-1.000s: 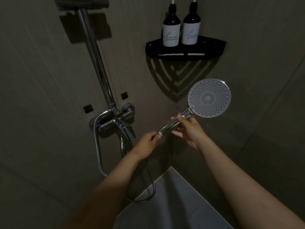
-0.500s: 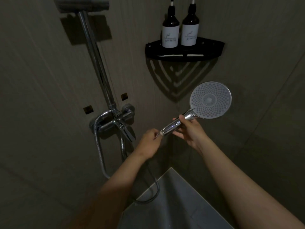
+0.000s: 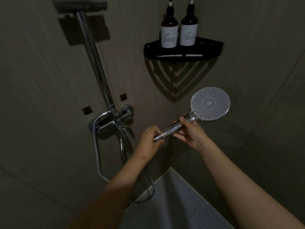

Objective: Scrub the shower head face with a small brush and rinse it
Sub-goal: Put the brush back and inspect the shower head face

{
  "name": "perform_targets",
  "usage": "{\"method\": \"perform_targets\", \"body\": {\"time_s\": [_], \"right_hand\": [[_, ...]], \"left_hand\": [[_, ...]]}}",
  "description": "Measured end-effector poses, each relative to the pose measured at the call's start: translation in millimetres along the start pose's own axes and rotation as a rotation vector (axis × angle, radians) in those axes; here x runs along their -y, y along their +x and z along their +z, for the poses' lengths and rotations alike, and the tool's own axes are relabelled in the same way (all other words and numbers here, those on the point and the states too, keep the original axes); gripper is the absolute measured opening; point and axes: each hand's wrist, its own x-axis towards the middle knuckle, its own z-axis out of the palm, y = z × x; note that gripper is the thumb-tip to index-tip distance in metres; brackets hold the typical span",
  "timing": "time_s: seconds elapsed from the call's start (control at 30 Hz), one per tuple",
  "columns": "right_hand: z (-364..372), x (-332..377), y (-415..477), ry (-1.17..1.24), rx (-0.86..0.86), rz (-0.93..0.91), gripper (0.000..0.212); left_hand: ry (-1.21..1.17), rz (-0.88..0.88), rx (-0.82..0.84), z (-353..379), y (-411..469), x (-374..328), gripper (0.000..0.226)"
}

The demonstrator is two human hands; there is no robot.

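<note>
The shower head (image 3: 210,104) was held out before the corner of the stall, below the black corner shelf (image 3: 183,52), with its round perforated face turned toward the camera. Its chrome handle (image 3: 175,128) was gripped midway by the right hand (image 3: 189,134), thumb laid on top and fingers curled beneath. The lower end of the handle, beside a pale ring, was pinched by the curled fingers of the left hand (image 3: 149,139). The hands were kept just apart along the handle. A metal hose (image 3: 97,156) was seen hanging in a loop from the mixer valve (image 3: 113,124) on the left wall, under the riser pipe (image 3: 94,60). Two dark pump bottles (image 3: 169,33) with white labels were stood side by side on the shelf.
</note>
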Motion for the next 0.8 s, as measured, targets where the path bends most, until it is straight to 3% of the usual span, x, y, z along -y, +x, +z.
{"method": "perform_targets", "body": {"time_s": [0.17, 0.2, 0.27, 0.37, 0.5, 0.67, 0.77, 0.8], "right_hand": [[0, -1, 1, 0.015, -0.002, -0.03, 0.028], [-1, 0, 1, 0.012, 0.0, -0.036, 0.026], [-2, 1, 1, -0.003, -0.001, -0.045, 0.021], [-4, 4, 3, -0.012, -0.007, -0.042, 0.014], [-4, 5, 3, -0.078, 0.01, -0.039, 0.011], [-1, 4, 3, -0.05, -0.001, -0.03, 0.014], [-4, 4, 4, -0.01, -0.026, -0.027, 0.018], [-4, 5, 4, -0.021, -0.025, -0.032, 0.017]], "left_hand": [[0.002, -0.251, 0.111, 1, 2, -14, 0.009], [0.059, -0.265, 0.144, 1, 5, -15, 0.016], [0.107, -0.236, 0.198, 0, 8, -14, 0.023], [0.03, -0.178, 0.232, -1, 6, -11, 0.016], [-0.1, -0.15, 0.215, 2, 3, -1, 0.025], [-0.019, -0.07, 0.113, 5, 0, 0, 0.022], [-0.002, -0.153, 0.141, 8, 3, -9, 0.008], [0.018, -0.193, 0.154, 9, 5, -12, 0.013]]}}
